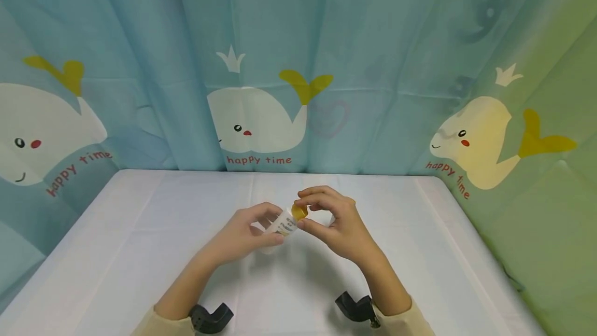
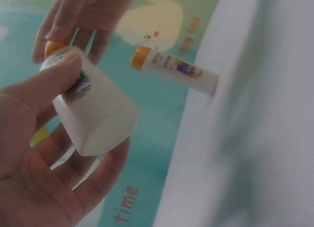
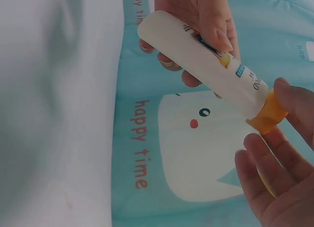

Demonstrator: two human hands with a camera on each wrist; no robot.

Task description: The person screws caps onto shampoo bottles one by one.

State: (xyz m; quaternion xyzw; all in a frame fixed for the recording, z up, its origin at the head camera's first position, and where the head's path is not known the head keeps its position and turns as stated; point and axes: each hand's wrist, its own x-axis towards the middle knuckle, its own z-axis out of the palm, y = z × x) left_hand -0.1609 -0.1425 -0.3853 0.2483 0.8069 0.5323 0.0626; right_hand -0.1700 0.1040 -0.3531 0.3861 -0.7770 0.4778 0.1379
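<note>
My left hand (image 1: 247,235) grips a white plastic bottle (image 2: 103,112) by its body, thumb on the printed label and fingers behind. The bottle is tilted, its wide flat base toward me in the left wrist view and its top toward the right hand. At that top is an orange-yellow cap (image 3: 270,113). My right hand (image 1: 333,222) pinches the cap between thumb and fingertips. In the right wrist view the cap sits right at the bottle's end, slightly askew against the shoulder.
A second white bottle (image 2: 179,72) with an orange cap stands on the white table (image 1: 154,253), mostly hidden behind the right hand in the head view. A blue-green curtain (image 1: 373,40) with printed whales hangs behind the table. Black wrist mounts (image 1: 212,319) sit by both sleeves.
</note>
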